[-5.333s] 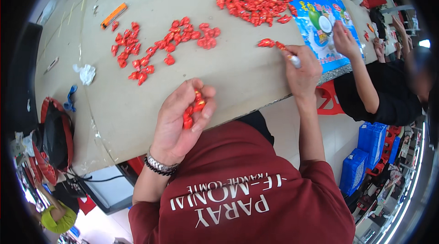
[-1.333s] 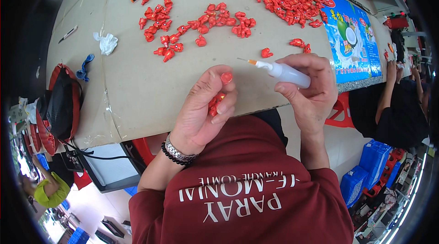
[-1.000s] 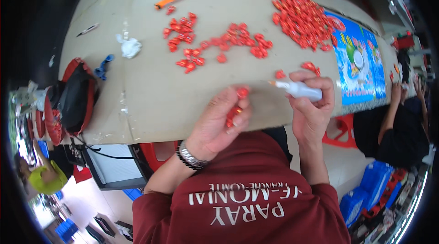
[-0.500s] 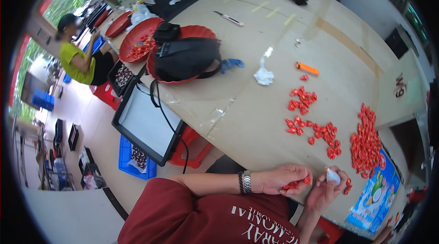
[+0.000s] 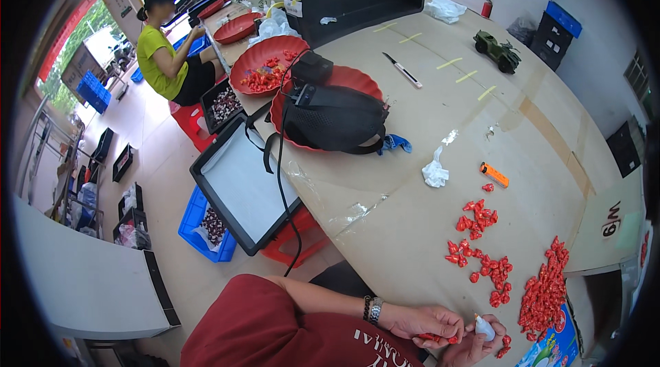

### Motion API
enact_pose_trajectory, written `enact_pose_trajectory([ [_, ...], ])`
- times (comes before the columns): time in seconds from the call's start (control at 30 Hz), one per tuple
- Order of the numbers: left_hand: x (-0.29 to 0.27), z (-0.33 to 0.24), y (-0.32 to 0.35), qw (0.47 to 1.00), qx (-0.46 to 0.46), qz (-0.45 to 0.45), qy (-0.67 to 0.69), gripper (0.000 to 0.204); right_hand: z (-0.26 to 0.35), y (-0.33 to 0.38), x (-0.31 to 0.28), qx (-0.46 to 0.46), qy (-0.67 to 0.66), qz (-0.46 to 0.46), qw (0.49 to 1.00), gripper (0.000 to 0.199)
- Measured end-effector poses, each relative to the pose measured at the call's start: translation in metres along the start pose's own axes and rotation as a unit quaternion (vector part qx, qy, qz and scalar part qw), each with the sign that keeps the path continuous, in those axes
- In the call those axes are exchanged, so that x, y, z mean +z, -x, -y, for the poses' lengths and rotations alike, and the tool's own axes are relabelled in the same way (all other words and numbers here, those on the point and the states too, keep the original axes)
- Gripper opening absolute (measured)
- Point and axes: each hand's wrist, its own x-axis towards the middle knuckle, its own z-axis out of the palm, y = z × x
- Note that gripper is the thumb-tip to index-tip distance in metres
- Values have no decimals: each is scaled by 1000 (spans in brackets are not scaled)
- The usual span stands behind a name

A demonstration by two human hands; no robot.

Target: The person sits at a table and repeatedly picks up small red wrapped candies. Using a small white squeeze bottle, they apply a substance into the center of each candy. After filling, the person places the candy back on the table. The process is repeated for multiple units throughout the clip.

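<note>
My left hand (image 5: 427, 324), with a watch and a dark beaded bracelet on its wrist, is closed around several small glossy red pieces (image 5: 432, 337). They are partly hidden by the fingers. Close beside it, my right hand (image 5: 476, 348) grips a small white squeeze bottle (image 5: 485, 329), its pointed orange-tipped nozzle upward. Another red piece (image 5: 505, 344) shows by the right fingers. On the table ahead lie scattered red pieces (image 5: 493, 269), and to their right a dense heap of the same red pieces (image 5: 545, 291).
An orange tube-like object (image 5: 494, 174) and crumpled white tissue (image 5: 435, 173) lie farther back, with a craft knife (image 5: 403, 70) and green toy vehicle (image 5: 496, 52). A black bag (image 5: 333, 119) rests on a red tray. A lined black tray (image 5: 244, 185) juts past the table edge. A co-worker (image 5: 165, 50) sits far left.
The view has turned, so the table and both hands sit lower in the picture. The left hand still holds red pieces and the right still holds the bottle.
</note>
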Motion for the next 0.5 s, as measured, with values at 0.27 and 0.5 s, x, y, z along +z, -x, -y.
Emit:
enact_pose_trajectory([
  [0.27, 4, -4, 0, 1000, -4, -1, 0, 30, 2, 0, 9, 4, -11, -22, 1000, 32],
  [0.5, 3, -4, 0, 1000, -9, 2, 0, 27, 1, -1, 3, 3, -3, -4, 1000, 31],
])
